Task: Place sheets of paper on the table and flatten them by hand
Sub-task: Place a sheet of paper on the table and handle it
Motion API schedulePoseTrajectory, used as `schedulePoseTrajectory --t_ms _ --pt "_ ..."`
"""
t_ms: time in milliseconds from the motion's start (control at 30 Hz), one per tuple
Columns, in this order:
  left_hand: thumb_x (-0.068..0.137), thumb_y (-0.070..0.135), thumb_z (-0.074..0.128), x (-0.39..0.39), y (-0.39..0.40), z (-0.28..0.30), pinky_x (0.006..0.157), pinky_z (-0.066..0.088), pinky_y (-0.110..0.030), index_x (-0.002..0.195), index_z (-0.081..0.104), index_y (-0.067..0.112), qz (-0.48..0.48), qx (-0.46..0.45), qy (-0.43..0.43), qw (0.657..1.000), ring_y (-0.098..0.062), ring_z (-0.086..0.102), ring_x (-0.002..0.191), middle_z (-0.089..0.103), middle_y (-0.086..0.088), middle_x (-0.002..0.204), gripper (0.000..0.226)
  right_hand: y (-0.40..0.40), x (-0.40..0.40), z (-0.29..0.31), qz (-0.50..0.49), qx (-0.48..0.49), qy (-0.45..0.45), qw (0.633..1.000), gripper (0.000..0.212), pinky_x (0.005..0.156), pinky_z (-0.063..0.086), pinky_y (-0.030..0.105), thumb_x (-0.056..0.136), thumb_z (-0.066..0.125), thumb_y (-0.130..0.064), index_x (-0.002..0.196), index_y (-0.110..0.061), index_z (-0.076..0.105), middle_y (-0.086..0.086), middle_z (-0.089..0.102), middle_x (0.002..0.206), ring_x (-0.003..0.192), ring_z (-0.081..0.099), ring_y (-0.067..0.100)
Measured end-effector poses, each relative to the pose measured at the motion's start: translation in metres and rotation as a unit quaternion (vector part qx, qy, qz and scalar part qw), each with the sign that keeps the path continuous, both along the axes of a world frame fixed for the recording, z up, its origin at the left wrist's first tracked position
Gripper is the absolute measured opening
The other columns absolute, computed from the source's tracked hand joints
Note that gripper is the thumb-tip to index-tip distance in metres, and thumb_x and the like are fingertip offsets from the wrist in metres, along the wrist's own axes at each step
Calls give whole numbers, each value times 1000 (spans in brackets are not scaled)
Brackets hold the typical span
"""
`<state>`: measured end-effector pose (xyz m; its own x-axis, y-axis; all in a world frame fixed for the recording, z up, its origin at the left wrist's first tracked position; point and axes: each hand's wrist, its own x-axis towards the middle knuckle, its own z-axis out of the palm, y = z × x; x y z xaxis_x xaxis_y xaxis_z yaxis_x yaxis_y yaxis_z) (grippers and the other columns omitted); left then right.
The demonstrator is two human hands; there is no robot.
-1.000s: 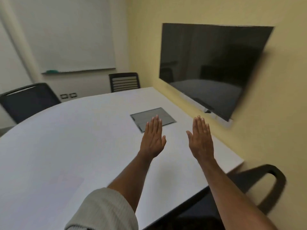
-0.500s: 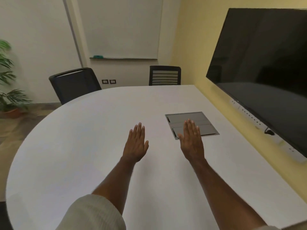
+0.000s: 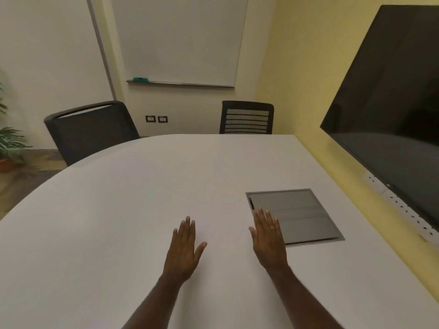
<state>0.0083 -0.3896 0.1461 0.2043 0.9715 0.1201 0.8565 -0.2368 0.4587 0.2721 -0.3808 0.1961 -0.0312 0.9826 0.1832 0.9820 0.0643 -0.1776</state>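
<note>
My left hand (image 3: 184, 249) is stretched out flat, palm down, over the white oval table (image 3: 107, 222), holding nothing. My right hand (image 3: 268, 241) is held the same way a little to its right, fingers straight and slightly apart, its fingertips over the near left corner of a grey hatch (image 3: 299, 214) set into the tabletop. Whether the palms touch the surface I cannot tell. No sheet of paper shows anywhere in view.
Two black chairs, one at the far left (image 3: 90, 129) and one at the far end (image 3: 247, 117), stand at the table's far edge. A large dark screen (image 3: 392, 91) hangs on the yellow wall to the right. A whiteboard (image 3: 180, 39) hangs on the back wall; a potted plant (image 3: 9, 146) stands at left.
My view has swung left, so the screen slid to the right edge and the plant and back wall came in. Both hands stay flat and empty, now nearer the hatch.
</note>
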Motion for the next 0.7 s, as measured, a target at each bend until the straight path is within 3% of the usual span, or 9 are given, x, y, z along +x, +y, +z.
schedulePoseTrajectory --t_ms 133,200,300,367,467,567,700 --pt "82 79 -16 5 74 -40 127 -7 -34 157 -7 13 75 -19 -44 996 -18 -10 156 -17 -2 166 100 69 6 -45 -9 -47 -15 999 76 116 24 50 105 4 -51 141 -9 56 16 54 147 136 51 33" --pt "84 79 -13 15 113 -55 126 -8 -32 157 -6 15 81 -18 -57 995 -16 -12 155 -15 -1 167 98 102 12 -66 -18 -67 6 998 76 111 37 51 106 7 -51 133 -8 64 17 63 136 124 63 33" --pt "90 75 -5 23 157 -85 124 -10 -32 157 4 12 28 -13 8 999 -22 -4 156 -5 -3 167 92 151 19 -99 -16 -80 33 996 74 96 54 50 105 13 -53 129 -8 67 17 67 130 117 67 33" --pt "94 70 -1 23 175 -106 122 -9 -35 157 14 8 -6 -22 68 997 -30 7 155 5 -9 167 89 180 25 -123 -13 -83 19 996 62 110 43 46 103 30 -52 143 -11 55 17 52 148 134 54 32" --pt "99 64 3 21 187 -136 121 -3 -42 153 31 2 -23 -60 132 989 -38 25 150 22 -19 162 87 216 39 -161 -23 -116 41 992 71 124 14 39 100 48 -52 158 -18 25 12 21 166 153 22 25" --pt "101 62 9 18 191 -160 121 2 -48 151 36 0 -32 -70 158 984 -39 29 148 28 -22 160 84 234 50 -187 -45 -131 55 989 82 126 11 38 97 47 -59 160 -14 17 7 13 168 155 14 21" --pt "99 63 13 18 194 -177 122 7 -53 155 26 2 -14 -56 151 987 -36 16 153 17 -19 165 84 238 61 -211 -46 -151 61 985 88 127 3 37 95 39 -68 160 -16 12 0 6 169 156 3 15"
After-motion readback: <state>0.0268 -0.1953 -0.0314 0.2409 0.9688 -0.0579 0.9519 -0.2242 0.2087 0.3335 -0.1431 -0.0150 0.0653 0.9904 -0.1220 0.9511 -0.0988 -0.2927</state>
